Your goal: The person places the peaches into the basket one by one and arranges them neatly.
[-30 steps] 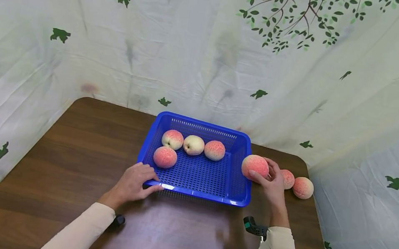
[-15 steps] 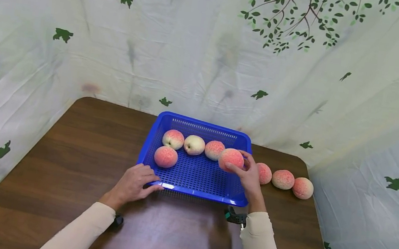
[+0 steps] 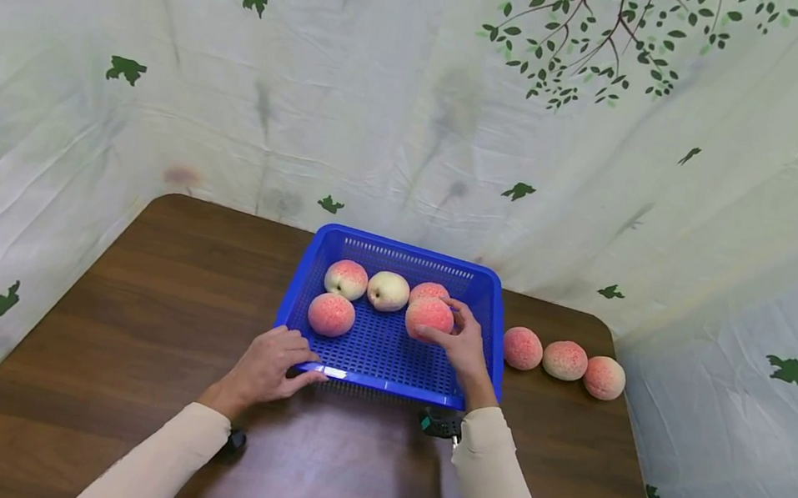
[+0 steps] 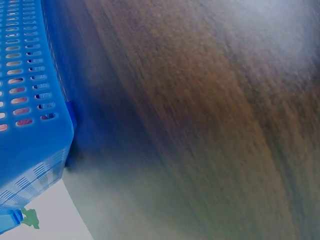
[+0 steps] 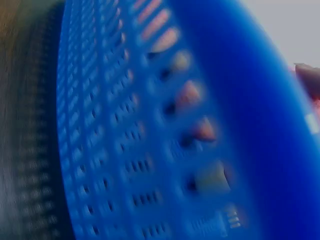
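My right hand (image 3: pixel 465 347) holds a pink peach (image 3: pixel 429 320) between thumb and fingers, inside the blue plastic basket (image 3: pixel 381 387). Right behind it sits another peach (image 3: pixel 430 290), partly covered. Further left in the basket are a pale cream peach (image 3: pixel 388 291), a pink-and-cream peach (image 3: pixel 345 279) and a pink peach (image 3: pixel 331 315). At the basket's front left corner my left hand (image 3: pixel 270 365) grips the rim. The left wrist view has only the basket's perforated side (image 4: pixel 30 100) and table. In the blurred right wrist view, the basket wall (image 5: pixel 115 125) hides most of the contents.
On the brown wooden table (image 3: pixel 151 351), three more peaches lie in a row right of the basket: a near one (image 3: pixel 522 348), a middle one (image 3: pixel 565 361) and an outer one (image 3: pixel 605 379). A pale leaf-printed curtain (image 3: pixel 387 113) encloses the back and sides.
My right hand has carried the held peach leftward, from above the basket's right rim to the inside, beside the back-row peach. My left hand has stayed on the rim.
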`<state>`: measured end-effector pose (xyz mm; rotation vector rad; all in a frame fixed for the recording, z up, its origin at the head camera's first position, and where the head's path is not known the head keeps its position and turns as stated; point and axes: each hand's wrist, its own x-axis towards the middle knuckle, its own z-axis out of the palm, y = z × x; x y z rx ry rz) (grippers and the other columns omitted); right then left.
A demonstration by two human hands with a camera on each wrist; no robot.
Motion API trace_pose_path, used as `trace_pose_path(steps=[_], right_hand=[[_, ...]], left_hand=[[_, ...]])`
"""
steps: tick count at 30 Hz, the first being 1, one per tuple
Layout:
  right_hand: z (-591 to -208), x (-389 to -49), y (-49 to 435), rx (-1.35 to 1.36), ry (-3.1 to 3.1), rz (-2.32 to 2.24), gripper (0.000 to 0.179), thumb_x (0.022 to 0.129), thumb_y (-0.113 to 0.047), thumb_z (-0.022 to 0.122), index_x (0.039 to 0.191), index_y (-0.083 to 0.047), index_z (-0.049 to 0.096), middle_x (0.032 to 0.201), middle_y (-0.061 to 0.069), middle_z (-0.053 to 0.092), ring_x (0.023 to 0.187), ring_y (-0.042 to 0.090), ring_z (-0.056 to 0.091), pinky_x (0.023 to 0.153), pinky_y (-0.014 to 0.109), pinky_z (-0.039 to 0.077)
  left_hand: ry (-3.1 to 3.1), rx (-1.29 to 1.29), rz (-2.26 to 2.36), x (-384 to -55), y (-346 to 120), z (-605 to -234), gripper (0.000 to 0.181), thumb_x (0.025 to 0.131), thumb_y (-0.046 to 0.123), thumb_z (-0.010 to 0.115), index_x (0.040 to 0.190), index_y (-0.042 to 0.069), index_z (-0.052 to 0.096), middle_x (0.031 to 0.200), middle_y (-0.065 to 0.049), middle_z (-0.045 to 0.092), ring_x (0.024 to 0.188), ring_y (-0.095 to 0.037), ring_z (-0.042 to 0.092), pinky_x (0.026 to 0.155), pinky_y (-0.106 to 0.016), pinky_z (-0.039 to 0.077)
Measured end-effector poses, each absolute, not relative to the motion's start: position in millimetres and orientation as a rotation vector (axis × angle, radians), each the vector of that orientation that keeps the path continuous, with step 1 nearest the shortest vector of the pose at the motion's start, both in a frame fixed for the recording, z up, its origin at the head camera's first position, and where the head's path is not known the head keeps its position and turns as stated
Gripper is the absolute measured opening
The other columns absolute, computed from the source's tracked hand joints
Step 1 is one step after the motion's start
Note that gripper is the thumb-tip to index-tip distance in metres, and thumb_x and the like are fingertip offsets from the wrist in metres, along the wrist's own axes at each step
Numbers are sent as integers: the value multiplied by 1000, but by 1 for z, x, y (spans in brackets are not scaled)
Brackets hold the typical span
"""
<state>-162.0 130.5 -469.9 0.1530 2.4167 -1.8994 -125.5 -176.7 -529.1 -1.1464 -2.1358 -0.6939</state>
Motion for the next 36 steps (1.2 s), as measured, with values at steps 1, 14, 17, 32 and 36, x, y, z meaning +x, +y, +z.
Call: trace_pose_path(steps=[1,14,17,32,36], right_hand=[[-476,-165,128,141,2427,-1900,67,77,-13,81,135,-5,49,129,20,56,110,29,57,94,43,46],[-496,-182,78,46,2446,-1752,64,70,-8,82,127,-2,53,123,17,58,109,29,57,93,42,45],[-499,-184,71,40,2454,-1721,59,69,-6,81,122,-1,54,117,16,58,103,28,58,91,42,46],[-508,-190,60,5,2618,-1406,59,67,-16,86,118,-4,59,118,12,62,108,28,58,95,42,44],[-510,-192,60,-28,2652,-1354,59,67,-17,86,117,-4,59,115,12,63,105,27,59,94,41,44]], left_hand=[[-2141,-1146,-693,-125,-177,-529,27,76,37,77,74,10,71,68,4,59,63,-14,52,59,-28,36],[-2120,-1126,-699,-126,-178,-530,37,87,44,67,72,10,70,66,4,58,62,-14,51,59,-28,36],[-2126,-1121,-699,-126,-176,-530,49,94,51,54,72,10,71,66,4,58,61,-14,50,59,-28,36],[-2145,-1118,-705,-126,-178,-530,53,95,53,51,73,10,72,66,4,58,62,-14,49,58,-28,35],[-2150,-1118,-707,-126,-177,-529,54,95,54,49,73,10,72,66,4,59,62,-14,49,58,-28,34]])
